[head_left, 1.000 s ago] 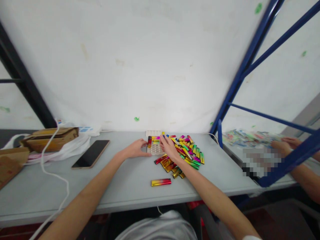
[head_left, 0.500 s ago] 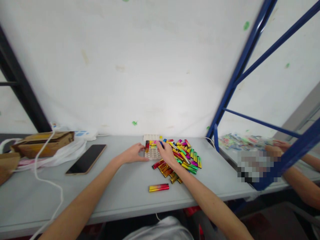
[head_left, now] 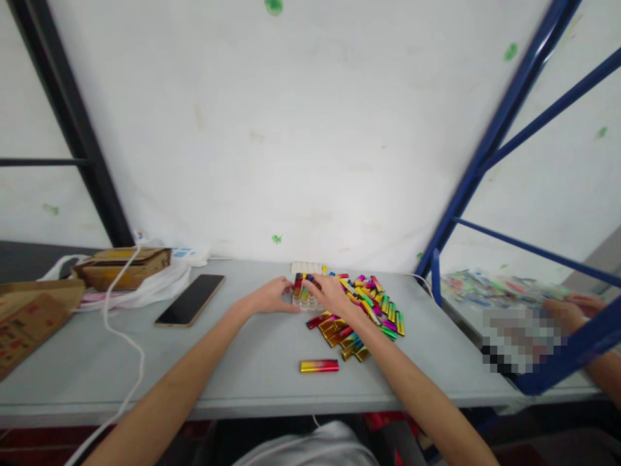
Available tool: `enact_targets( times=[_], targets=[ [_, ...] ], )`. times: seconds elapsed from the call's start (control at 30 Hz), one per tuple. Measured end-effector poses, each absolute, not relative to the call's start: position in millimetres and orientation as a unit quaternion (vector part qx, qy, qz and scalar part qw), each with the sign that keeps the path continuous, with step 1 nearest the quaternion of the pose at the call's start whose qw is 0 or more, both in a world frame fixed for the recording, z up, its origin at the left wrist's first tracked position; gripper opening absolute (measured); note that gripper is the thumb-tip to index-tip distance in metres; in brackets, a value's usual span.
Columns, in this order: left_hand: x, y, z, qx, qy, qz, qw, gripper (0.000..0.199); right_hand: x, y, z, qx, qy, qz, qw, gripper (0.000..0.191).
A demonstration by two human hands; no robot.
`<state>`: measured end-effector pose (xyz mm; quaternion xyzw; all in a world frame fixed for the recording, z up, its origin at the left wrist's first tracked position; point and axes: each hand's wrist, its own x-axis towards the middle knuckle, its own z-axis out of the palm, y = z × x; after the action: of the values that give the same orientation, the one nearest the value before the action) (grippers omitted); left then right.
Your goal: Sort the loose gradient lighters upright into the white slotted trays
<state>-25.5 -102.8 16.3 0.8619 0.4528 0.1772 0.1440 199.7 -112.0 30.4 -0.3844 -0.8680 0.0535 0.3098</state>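
Note:
A white tray (head_left: 301, 308) with small cells lies on the table in front of me, its left edge held by my left hand (head_left: 268, 298). The thumb rests at the near corner, with the fingers curved by the far left side. One lighter (head_left: 297, 285) stands upright in the left of the tray. Beside it is a second lighter (head_left: 305, 292), gripped near its dark top by the fingertips of my right hand (head_left: 330, 294). That hand covers the tray's right part. A heap of shiny, multicoloured lighters (head_left: 383, 310) spreads to the right, partly behind my right forearm.
A single yellow-red lighter (head_left: 319, 366) lies near the front edge. Another white tray piece (head_left: 306, 266) is by the wall. Leftward are a phone (head_left: 191, 300), a white cable (head_left: 127, 340) and cardboard boxes (head_left: 126, 270). A blue frame (head_left: 453, 207) separates off another person's hands (head_left: 570, 314).
The view has shifted, moving the scene rightward. The lighter in my right hand has come down into the tray beside the first one. My left hand stays at the tray's left edge.

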Motion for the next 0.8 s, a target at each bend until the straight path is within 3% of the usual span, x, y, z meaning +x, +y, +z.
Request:
enact_targets(
  times=[0.43, 0.67, 0.8],
  targets=[
    [-26.7, -99.7, 12.6, 0.866, 0.453, 0.174, 0.124, 0.065, 184.2, -104.8, 32.6, -0.41, -0.903, -0.046, 0.123, 0.039],
    [-26.1, -98.2, 12.7, 0.865, 0.455, 0.17, 0.129, 0.064, 202.6, -85.8, 52.8, -0.426, -0.883, 0.04, 0.193, 0.049],
    [-26.3, -99.9, 15.5, 0.862, 0.458, 0.166, 0.143, 0.069, 241.1, -63.0, 58.7, -0.451, -0.845, 0.05, 0.284, 0.027]
  ],
)
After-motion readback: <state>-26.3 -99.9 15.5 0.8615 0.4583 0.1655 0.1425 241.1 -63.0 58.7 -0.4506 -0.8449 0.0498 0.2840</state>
